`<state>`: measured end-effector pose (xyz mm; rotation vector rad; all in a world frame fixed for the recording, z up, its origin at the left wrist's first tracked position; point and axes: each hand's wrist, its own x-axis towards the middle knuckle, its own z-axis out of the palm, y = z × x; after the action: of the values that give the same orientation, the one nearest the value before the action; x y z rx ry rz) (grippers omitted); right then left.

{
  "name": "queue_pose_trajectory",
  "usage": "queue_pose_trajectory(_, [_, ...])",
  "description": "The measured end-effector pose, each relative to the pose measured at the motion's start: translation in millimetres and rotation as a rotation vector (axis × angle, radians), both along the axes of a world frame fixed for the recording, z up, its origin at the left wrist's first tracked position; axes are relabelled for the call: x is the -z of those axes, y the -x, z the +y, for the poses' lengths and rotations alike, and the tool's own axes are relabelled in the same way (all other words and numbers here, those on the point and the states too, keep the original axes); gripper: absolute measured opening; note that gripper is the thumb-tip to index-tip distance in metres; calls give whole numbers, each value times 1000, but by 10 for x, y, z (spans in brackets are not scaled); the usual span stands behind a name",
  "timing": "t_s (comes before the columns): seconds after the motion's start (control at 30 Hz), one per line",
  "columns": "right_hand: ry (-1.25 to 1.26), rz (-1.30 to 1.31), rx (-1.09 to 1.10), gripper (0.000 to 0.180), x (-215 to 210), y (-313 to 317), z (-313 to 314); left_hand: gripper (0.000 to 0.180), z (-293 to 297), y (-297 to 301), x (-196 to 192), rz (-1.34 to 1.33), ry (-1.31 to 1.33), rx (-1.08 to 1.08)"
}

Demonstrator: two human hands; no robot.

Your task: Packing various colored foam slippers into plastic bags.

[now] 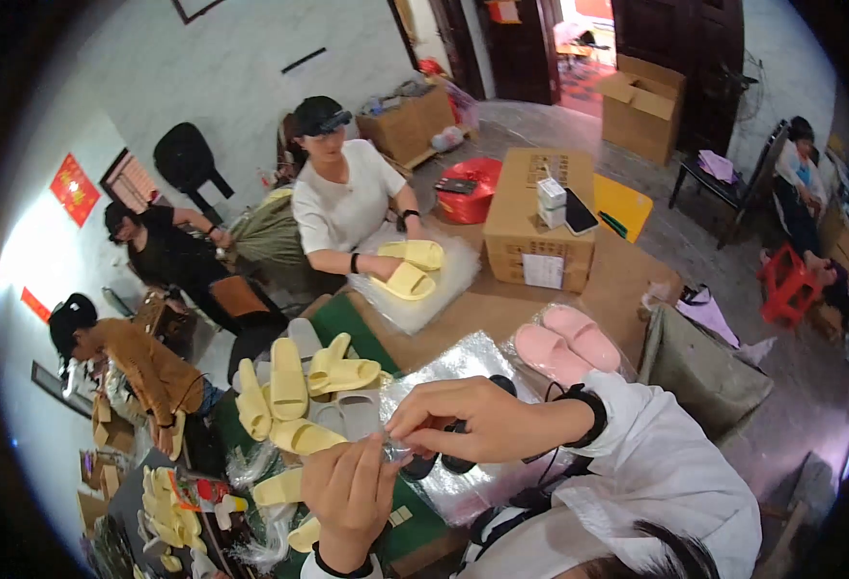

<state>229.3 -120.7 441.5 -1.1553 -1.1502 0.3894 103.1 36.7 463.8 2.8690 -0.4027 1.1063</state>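
My left hand (349, 490) and my right hand (477, 415) meet over the table, fingertips pinched together. Between them is a small clear, shiny piece that looks like plastic film (397, 450), partly hidden by the fingers. Below my right hand, black slippers (458, 454) lie on a stack of silvery clear plastic bags (482, 372), partly covered by my hand. Left of my hands are several pale yellow slippers (289, 391) and grey slippers (360, 415) on a green mat (347, 323). A pair of pink slippers (567, 343) in clear plastic lies beyond my right wrist.
Across the table a co-worker (342, 193) handles yellow slippers (410, 268) over clear bags. A cardboard box (540, 217) stands on the table, bearing a phone (580, 212) and small white boxes. A grey fabric bag (704, 372) is at the right. Two other people work at left.
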Motion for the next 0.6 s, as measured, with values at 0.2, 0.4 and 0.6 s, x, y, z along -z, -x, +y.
queue_pose_trajectory(0.2, [280, 402, 0, 12, 439, -330, -362, 27, -231, -459, 595, 8, -16, 72])
queue_pose_trajectory(0.4, [296, 533, 111, 9, 726, -599, -642, 14, -295, -684, 921, 50, -1, 128])
queue_pose_trajectory(0.6, [295, 375, 280, 10, 1047, -1095, -734, 14, -230, -784, 1136, 51, 117, 105])
